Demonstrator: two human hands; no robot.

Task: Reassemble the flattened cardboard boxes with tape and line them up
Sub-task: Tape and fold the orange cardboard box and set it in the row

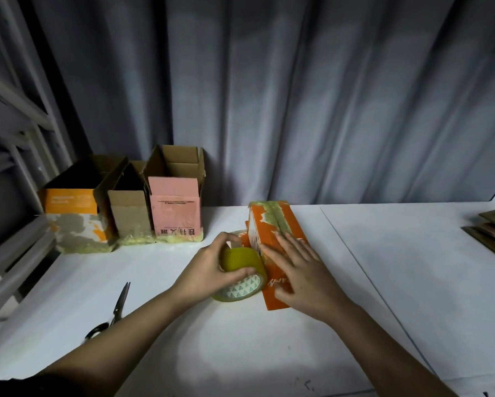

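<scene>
On the white table (183,325), your left hand (212,265) grips the tape roll (242,275); your right hand (298,270) presses flat, fingers straight, on the orange box (280,222).

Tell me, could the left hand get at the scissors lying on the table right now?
Probably yes, but not at once. The scissors lie in the open on the table, just left of the left forearm, with nothing on them. The left hand is busy holding the tape roll, so it would need to let go first.
</scene>
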